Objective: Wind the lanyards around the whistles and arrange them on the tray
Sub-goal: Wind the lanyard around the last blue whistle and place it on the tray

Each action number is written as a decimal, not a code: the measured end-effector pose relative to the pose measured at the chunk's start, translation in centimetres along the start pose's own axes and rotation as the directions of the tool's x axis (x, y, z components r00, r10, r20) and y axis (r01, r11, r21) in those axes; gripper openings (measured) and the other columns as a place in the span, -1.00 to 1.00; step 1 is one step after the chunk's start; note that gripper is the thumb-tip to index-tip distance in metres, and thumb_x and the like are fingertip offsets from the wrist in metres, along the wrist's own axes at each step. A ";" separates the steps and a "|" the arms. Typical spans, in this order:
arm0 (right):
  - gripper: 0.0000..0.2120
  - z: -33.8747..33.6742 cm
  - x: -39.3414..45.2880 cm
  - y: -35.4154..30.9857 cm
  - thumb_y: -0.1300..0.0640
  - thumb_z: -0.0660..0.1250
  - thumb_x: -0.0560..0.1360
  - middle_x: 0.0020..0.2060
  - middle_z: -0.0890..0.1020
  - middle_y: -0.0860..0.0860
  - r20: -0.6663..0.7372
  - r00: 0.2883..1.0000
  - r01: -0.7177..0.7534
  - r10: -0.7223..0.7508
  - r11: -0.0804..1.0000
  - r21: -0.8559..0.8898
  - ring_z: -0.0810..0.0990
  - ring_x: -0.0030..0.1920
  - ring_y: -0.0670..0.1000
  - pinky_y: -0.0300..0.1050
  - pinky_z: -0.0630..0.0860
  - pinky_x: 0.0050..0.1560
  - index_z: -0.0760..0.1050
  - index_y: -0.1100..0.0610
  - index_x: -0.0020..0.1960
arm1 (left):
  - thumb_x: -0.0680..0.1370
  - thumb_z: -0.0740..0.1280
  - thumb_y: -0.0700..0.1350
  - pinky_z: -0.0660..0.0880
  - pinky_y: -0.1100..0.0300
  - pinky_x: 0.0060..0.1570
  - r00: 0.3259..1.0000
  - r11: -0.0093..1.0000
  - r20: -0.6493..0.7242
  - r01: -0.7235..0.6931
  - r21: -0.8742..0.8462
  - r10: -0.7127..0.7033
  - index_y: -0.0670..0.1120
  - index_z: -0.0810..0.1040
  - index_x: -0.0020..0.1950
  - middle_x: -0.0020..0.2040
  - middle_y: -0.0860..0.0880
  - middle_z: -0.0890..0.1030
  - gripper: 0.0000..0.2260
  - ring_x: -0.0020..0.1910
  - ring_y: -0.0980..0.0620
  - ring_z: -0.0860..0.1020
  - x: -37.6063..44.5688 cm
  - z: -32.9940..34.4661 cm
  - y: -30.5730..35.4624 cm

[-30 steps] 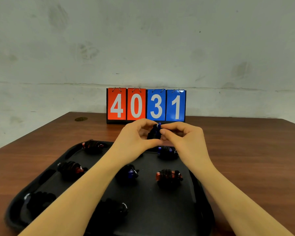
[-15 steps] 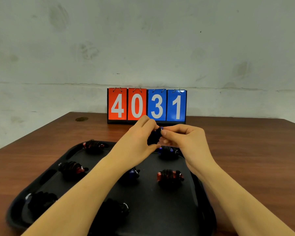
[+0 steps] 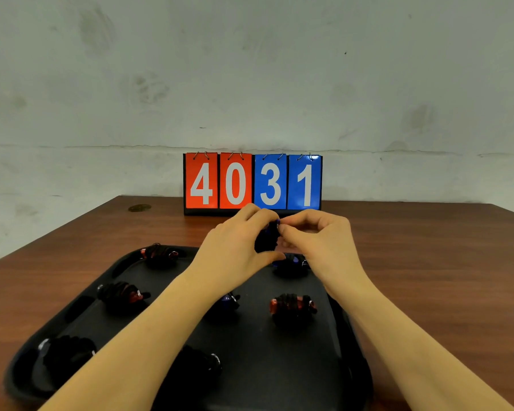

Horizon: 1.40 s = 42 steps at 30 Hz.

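Holding a blue whistle (image 3: pixel 268 237) wrapped in black lanyard at frame center, above the black tray's (image 3: pixel 279 378) far edge, my left hand (image 3: pixel 238 247) grips its body while my right hand (image 3: pixel 315 241) pinches its top. Seven wound whistles lie on the tray; a scoreboard (image 3: pixel 252 182) stands behind.

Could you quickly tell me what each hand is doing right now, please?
Left hand: grips the wound blue whistle.
Right hand: pinches its top end.
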State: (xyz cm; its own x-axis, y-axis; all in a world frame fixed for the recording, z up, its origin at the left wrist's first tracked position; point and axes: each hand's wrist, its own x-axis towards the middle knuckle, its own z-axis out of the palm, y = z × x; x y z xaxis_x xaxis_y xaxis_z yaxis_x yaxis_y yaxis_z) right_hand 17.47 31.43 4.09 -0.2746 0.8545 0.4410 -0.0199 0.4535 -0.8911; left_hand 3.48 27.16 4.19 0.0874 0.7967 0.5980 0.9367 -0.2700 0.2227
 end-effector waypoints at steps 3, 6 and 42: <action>-0.91 -0.1 0.0 -0.1 0.29 0.39 0.43 -0.29 0.67 0.06 -0.002 1.000 0.021 -0.021 1.000 -0.010 0.67 -0.25 0.00 -0.02 0.64 -0.11 0.61 0.12 -0.16 | 0.42 0.42 0.03 0.40 0.48 -0.12 0.997 0.983 0.040 0.067 -0.169 -0.061 0.07 0.39 0.26 0.00 0.22 0.46 -0.55 -0.17 0.29 0.46 0.0 -0.3 0.1; -0.92 -0.2 0.1 0.1 0.26 0.40 0.43 -0.26 0.67 0.05 -0.002 1.000 0.031 -0.031 0.999 -0.040 0.67 -0.20 0.01 0.02 0.63 -0.07 0.62 0.10 -0.14 | 0.42 0.44 -0.02 0.42 0.51 -0.29 0.991 0.943 0.084 0.124 -0.309 -0.102 0.11 0.39 0.23 -0.12 0.30 0.41 -0.57 -0.29 0.35 0.46 -0.1 -0.4 0.1; -0.80 -0.4 -0.1 0.3 0.27 0.37 0.46 -0.15 0.66 -0.11 0.031 0.980 0.198 -0.196 0.976 -0.096 0.61 -0.04 -0.15 -0.31 0.53 0.00 0.58 -0.03 -0.08 | 0.60 0.15 -0.25 0.56 0.26 -0.20 0.973 0.619 0.147 0.226 -0.753 -0.176 -0.11 0.40 0.17 0.16 -0.02 0.52 -0.83 -0.12 0.04 0.59 0.3 -0.1 -0.2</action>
State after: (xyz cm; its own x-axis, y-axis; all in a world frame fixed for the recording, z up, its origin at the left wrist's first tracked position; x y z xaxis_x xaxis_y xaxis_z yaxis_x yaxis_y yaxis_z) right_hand 17.91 31.58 3.87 -0.2951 0.7409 0.6033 0.0186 0.6358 -0.7716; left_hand 3.25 27.41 4.42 -0.0298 0.9025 0.4297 0.3442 -0.3943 0.8521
